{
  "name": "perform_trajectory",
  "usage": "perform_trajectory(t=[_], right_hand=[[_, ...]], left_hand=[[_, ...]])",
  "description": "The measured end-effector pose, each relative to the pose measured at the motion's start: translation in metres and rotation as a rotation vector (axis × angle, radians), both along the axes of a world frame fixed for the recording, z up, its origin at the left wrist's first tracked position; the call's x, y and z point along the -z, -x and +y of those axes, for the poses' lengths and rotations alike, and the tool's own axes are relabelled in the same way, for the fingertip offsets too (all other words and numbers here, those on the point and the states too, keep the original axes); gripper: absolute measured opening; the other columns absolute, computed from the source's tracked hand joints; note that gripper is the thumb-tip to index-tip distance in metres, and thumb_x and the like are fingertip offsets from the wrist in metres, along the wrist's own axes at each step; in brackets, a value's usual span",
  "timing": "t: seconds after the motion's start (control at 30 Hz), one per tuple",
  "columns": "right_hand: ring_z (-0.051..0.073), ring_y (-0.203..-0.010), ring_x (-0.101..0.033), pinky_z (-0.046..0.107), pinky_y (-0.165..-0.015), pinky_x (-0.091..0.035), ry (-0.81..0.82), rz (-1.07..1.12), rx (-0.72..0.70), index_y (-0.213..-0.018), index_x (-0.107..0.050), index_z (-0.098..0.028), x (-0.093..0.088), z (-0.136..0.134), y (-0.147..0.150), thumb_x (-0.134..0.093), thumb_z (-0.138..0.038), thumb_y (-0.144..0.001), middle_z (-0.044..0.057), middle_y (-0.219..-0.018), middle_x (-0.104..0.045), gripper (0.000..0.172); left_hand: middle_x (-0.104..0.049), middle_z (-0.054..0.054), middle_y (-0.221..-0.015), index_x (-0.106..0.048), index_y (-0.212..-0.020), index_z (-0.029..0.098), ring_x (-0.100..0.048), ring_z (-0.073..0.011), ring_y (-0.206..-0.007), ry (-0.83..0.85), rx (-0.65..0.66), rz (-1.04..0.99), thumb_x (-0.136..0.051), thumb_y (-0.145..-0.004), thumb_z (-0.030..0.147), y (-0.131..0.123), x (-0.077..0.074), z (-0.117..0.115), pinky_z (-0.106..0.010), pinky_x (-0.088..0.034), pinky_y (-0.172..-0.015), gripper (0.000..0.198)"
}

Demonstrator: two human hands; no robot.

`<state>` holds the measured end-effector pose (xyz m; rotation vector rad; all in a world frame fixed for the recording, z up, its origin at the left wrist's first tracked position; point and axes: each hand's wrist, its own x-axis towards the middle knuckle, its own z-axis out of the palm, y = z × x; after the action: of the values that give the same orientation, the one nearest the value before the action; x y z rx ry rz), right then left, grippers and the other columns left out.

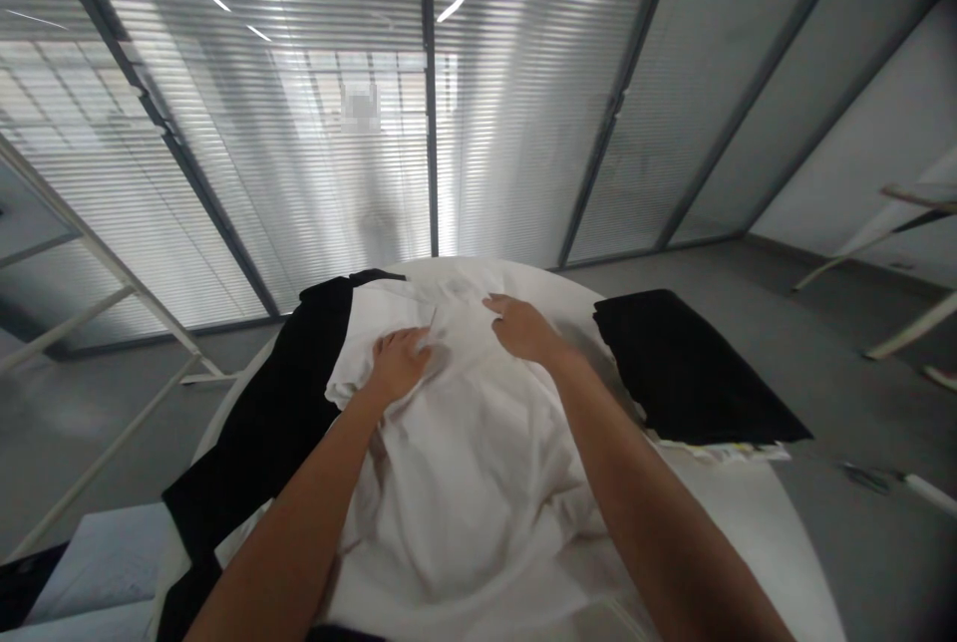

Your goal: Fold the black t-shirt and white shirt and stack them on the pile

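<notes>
A large white cloth garment, creased and rumpled towards me, is spread over a round white table. My left hand rests on its left part, fingers stretched forward over a flatter section and thumb out to the side. Farther right and slightly deeper, my right hand touches the same garment near its far end. Its index finger points left, apart from the thumb; the other fingers are partly hidden. Under the garment's left side lies a black cloth.
Folded black fabric lies at the table's right edge, with pale material under it. An open book or papers sits at lower left. A pale metal frame stands left; glass panels with blinds rise behind.
</notes>
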<state>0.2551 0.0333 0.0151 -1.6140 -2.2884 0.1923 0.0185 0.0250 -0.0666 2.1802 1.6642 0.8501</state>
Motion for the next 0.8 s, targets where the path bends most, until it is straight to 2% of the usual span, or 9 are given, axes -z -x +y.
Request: perform_trajectory(t=[0.1, 0.17, 0.23, 0.33, 0.47, 0.57, 0.67, 0.73, 0.8], right_hand=[[0.019, -0.131, -0.045, 0.031, -0.109, -0.034, 0.006, -0.005, -0.229, -0.131, -0.056, -0.013, 0.001, -0.015, 0.026, -0.039, -0.006, -0.081, 0.010, -0.142, -0.049, 0.053], [0.019, -0.128, -0.048, 0.032, -0.106, -0.038, 0.026, -0.009, -0.352, -0.127, -0.058, -0.017, 0.005, -0.023, 0.038, -0.039, -0.004, -0.079, 0.008, -0.139, -0.052, 0.053], [0.019, -0.126, -0.050, 0.032, -0.103, -0.039, 0.045, -0.021, -0.416, -0.124, -0.060, -0.016, 0.010, -0.026, 0.046, -0.040, -0.003, -0.078, 0.009, -0.136, -0.055, 0.051], [0.019, -0.125, -0.051, 0.033, -0.104, -0.038, 0.049, -0.025, -0.466, -0.122, -0.059, -0.014, 0.017, -0.024, 0.048, -0.039, -0.001, -0.078, 0.012, -0.135, -0.055, 0.050], [0.018, -0.129, -0.046, 0.033, -0.108, -0.034, 0.049, 0.007, -0.536, -0.117, -0.060, -0.015, 0.017, -0.023, 0.044, -0.040, 0.002, -0.075, 0.011, -0.137, -0.052, 0.049], [0.020, -0.118, -0.055, 0.032, -0.100, -0.041, 0.139, -0.016, -0.479, -0.117, -0.056, -0.014, 0.008, -0.030, 0.040, -0.045, -0.001, -0.075, 0.014, -0.129, -0.056, 0.045], [0.025, -0.103, -0.062, 0.035, -0.085, -0.048, 0.241, -0.138, -0.250, -0.125, -0.048, -0.012, -0.005, -0.040, 0.037, -0.052, -0.013, -0.078, 0.018, -0.122, -0.058, 0.047], [0.030, -0.103, -0.063, 0.038, -0.080, -0.048, 0.300, -0.249, -0.107, -0.126, -0.046, -0.010, -0.011, -0.044, 0.035, -0.054, -0.024, -0.081, 0.022, -0.121, -0.058, 0.048], [0.033, -0.105, -0.062, 0.039, -0.079, -0.048, 0.376, -0.334, -0.089, -0.123, -0.051, -0.010, -0.016, -0.045, 0.034, -0.053, -0.032, -0.084, 0.022, -0.118, -0.061, 0.045]], left_hand=[[-0.066, -0.011, -0.118, -0.054, -0.132, 0.018, -0.061, -0.0211, -0.108, 0.049, 0.094, -0.453, -0.042, -0.093, 0.039, -0.006, -0.009, 0.003, -0.039, -0.043, -0.101, 0.046], [-0.067, -0.012, -0.113, -0.050, -0.135, 0.015, -0.064, -0.0188, -0.098, 0.111, 0.133, -0.659, -0.039, -0.094, 0.039, -0.009, -0.013, 0.004, -0.036, -0.049, -0.093, 0.049], [-0.066, -0.013, -0.115, -0.054, -0.132, 0.013, -0.064, -0.0182, -0.095, 0.135, 0.132, -0.709, -0.039, -0.093, 0.038, -0.010, -0.016, 0.004, -0.035, -0.050, -0.089, 0.049], [-0.065, -0.013, -0.119, -0.062, -0.122, 0.012, -0.064, -0.0179, -0.093, 0.128, 0.106, -0.670, -0.040, -0.092, 0.037, -0.009, -0.016, 0.003, -0.034, -0.051, -0.088, 0.045], [-0.069, -0.010, -0.104, -0.063, -0.120, 0.013, -0.065, -0.0176, -0.087, 0.144, 0.053, -0.658, -0.044, -0.089, 0.035, -0.007, -0.013, 0.005, -0.033, -0.051, -0.085, 0.042], [-0.069, -0.008, -0.098, -0.063, -0.118, 0.013, -0.064, -0.0161, -0.081, 0.136, 0.018, -0.614, -0.049, -0.085, 0.030, -0.008, -0.011, 0.006, -0.030, -0.051, -0.080, 0.040], [-0.070, -0.007, -0.091, -0.062, -0.121, 0.013, -0.062, -0.0153, -0.076, 0.151, -0.001, -0.593, -0.052, -0.084, 0.030, -0.008, -0.010, 0.006, -0.028, -0.050, -0.073, 0.043], [-0.070, -0.007, -0.088, -0.060, -0.124, 0.013, -0.062, -0.0153, -0.073, 0.167, -0.010, -0.601, -0.054, -0.083, 0.032, -0.008, -0.009, 0.005, -0.027, -0.050, -0.070, 0.046], [-0.070, -0.007, -0.090, -0.059, -0.125, 0.012, -0.061, -0.0152, -0.074, 0.167, -0.015, -0.605, -0.056, -0.083, 0.033, -0.008, -0.008, 0.005, -0.027, -0.049, -0.069, 0.048]])
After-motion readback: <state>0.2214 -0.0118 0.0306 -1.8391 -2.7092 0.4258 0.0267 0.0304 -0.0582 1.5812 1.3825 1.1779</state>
